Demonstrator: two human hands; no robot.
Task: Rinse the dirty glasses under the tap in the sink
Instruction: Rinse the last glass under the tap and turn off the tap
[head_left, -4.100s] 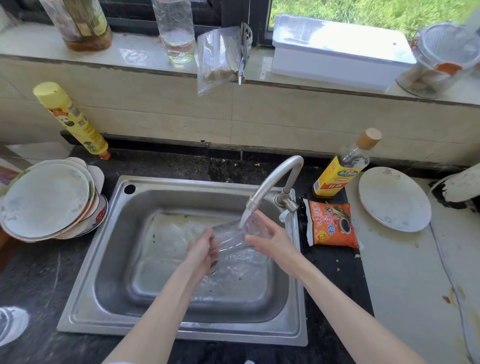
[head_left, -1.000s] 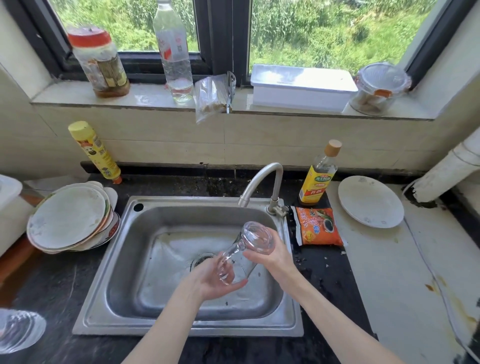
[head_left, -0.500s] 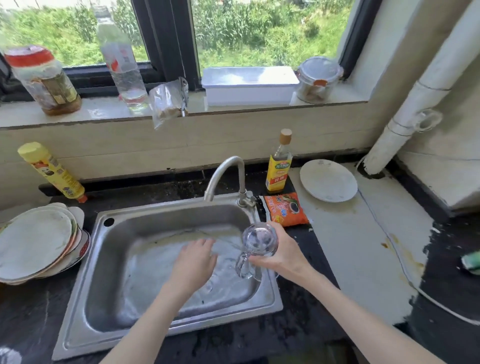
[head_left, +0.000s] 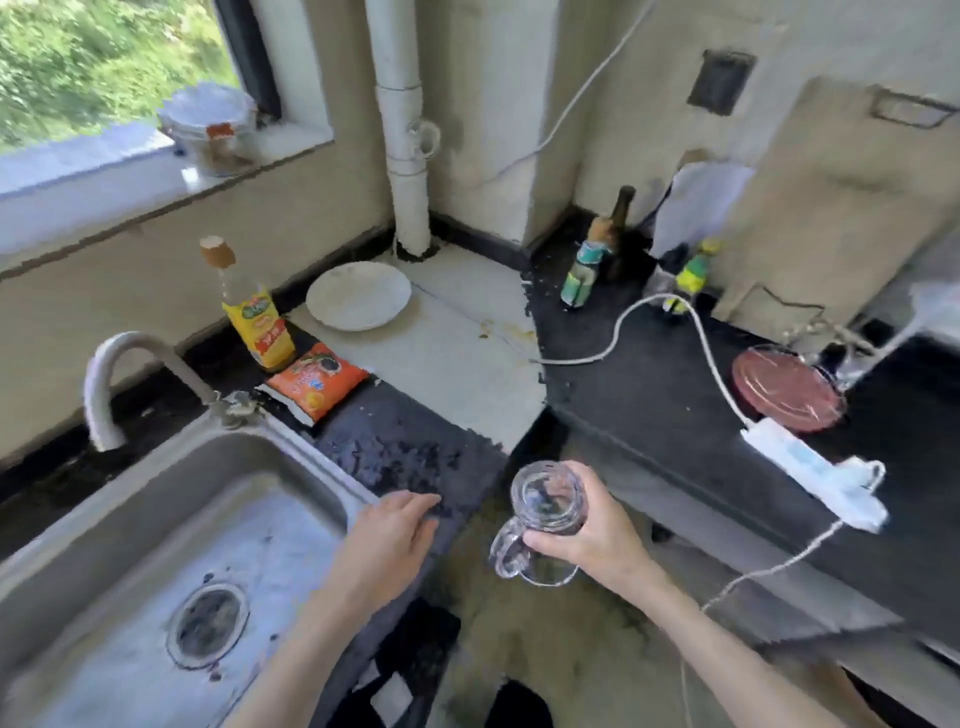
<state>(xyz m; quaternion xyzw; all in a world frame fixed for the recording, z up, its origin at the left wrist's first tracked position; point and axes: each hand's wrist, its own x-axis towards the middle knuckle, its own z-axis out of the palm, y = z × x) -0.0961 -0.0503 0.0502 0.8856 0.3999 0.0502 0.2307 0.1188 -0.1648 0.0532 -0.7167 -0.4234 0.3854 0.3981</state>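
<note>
R fingers (head_left: 563, 540) wrapped round a clear handled glass mug (head_left: 543, 512), mouth facing up at cam, handle to the lower left. R hand (head_left: 587, 530) holds it in the air off the counter edge, right of the sink (head_left: 171, 525), above the floor. L hand (head_left: 389, 535) holds nothing, fingers straight and relaxed, tips over the black countertop (head_left: 405, 447) at the sink's right rim. Tap (head_left: 111, 374) behind the sink; no water visible from it. Oil bottle (head_left: 254, 317), orange packet (head_left: 317, 384), white plate (head_left: 358, 296) further back. Frame blurry.
</note>
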